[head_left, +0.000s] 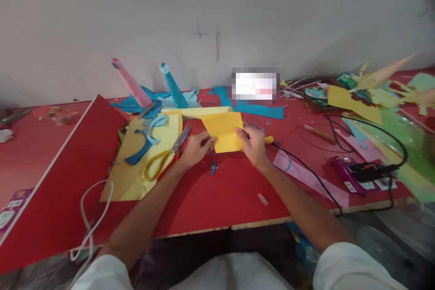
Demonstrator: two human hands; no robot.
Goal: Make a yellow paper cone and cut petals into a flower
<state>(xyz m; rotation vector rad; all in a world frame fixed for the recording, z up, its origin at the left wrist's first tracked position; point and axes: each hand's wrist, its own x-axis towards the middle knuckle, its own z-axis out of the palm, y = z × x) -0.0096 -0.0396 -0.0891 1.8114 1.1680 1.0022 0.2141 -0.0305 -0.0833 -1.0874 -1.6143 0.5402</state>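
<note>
A yellow paper piece [224,133] is held up over the red table between both hands. My left hand [198,148] pinches its lower left edge between thumb and fingers. The right edge is gripped by my right hand [253,144], thumb in front. Scissors with yellow and red handles [157,165] lie left of my left hand on yellow sheets [127,186]. Just behind my right hand shows the yellow end of a corded tool [268,139]. Small blue scraps [213,167] are below the held paper.
A pink cone [131,82] and a blue cone [174,86] stand at the back left. A red board [64,176] and white cable [89,231] are left. A purple power strip [350,176], pink strip [309,176] and black cord lie right. A person's hand [424,97] shows far right.
</note>
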